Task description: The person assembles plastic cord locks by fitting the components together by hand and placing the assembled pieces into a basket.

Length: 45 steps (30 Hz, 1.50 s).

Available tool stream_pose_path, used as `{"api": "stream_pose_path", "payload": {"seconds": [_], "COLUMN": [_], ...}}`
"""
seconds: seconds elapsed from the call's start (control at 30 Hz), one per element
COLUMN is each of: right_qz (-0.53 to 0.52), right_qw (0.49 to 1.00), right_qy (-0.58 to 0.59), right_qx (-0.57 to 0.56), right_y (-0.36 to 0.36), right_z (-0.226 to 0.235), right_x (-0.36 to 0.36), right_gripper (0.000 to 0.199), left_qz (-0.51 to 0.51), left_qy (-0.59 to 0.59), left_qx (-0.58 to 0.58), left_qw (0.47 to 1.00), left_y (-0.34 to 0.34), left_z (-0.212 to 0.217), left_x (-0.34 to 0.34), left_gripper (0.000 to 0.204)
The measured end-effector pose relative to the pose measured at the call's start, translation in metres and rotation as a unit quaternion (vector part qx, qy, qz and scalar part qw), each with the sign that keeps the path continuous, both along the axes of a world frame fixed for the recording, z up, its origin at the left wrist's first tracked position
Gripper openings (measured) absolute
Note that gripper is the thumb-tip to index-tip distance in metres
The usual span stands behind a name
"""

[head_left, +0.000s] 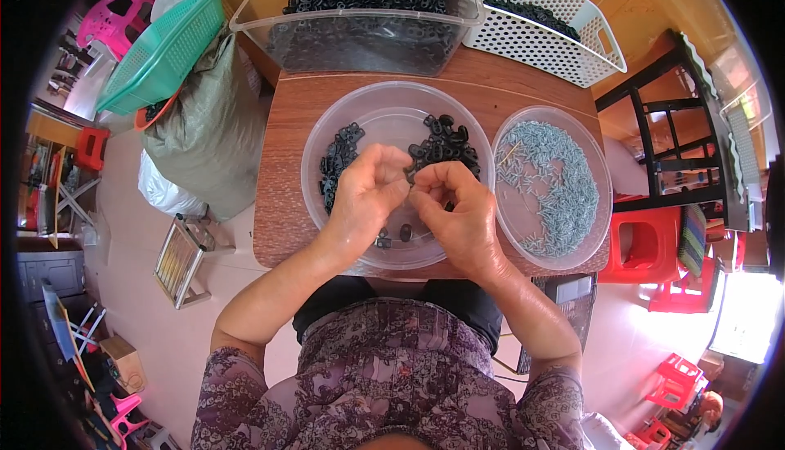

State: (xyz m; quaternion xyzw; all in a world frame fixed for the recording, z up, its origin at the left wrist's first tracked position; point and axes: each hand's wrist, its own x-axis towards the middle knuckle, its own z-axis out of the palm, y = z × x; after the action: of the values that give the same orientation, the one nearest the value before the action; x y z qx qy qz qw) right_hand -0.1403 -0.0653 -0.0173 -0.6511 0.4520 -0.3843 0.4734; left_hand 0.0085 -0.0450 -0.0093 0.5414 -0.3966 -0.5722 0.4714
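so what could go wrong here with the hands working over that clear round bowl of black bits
1. The left hand and right hand pinch one small black plastic piece between the fingertips; it could slip and fall among the loose pieces in the clear round plastic bowl.
2. The clear round dish of small grey metal screws overhangs the brown wooden table edge, so a right elbow nudge might tip it.

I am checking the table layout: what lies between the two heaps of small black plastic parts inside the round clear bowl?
In the head view, only bare clear bowl bottom lies between the left heap and the right heap.
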Motion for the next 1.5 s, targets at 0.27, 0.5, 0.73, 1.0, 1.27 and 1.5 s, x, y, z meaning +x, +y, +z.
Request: {"api": "stream_pose_path", "payload": {"seconds": [0.27, 0.5, 0.73, 1.0, 1.27, 1.5], "right_qz": [0.006, 0.009, 0.004, 0.002, -0.006, 0.003], "right_qw": [0.998, 0.996, 0.997, 0.998, 0.992, 0.98], "right_qy": [0.035, 0.033, 0.057, 0.04, 0.055, 0.047], "right_qx": [-0.059, -0.084, -0.053, -0.053, -0.111, -0.194], "right_y": [0.004, 0.005, 0.005, 0.007, 0.009, 0.007], "right_z": [-0.001, -0.005, -0.004, -0.001, 0.001, 0.003], "right_x": [-0.002, -0.003, -0.011, -0.013, -0.012, -0.007], "right_gripper": [0.02, 0.021, 0.022, 0.019, 0.019, 0.015], "left_qz": [0.006, 0.024, 0.024, -0.032, -0.015, 0.015], "left_qy": [0.114, 0.069, -0.037, -0.002, 0.052, 0.108], "left_qx": [0.106, 0.078, -0.014, 0.009, 0.044, 0.062], "left_qw": [0.988, 0.994, 0.999, 0.999, 0.998, 0.992], "left_y": [-0.001, 0.001, -0.005, 0.001, 0.005, 0.006], "left_z": [0.006, 0.004, -0.016, 0.0, 0.001, 0.006], "left_x": [0.0, -0.004, -0.001, -0.004, -0.007, -0.007], "left_gripper": [0.03, 0.03, 0.023, 0.015, 0.016, 0.019]}}
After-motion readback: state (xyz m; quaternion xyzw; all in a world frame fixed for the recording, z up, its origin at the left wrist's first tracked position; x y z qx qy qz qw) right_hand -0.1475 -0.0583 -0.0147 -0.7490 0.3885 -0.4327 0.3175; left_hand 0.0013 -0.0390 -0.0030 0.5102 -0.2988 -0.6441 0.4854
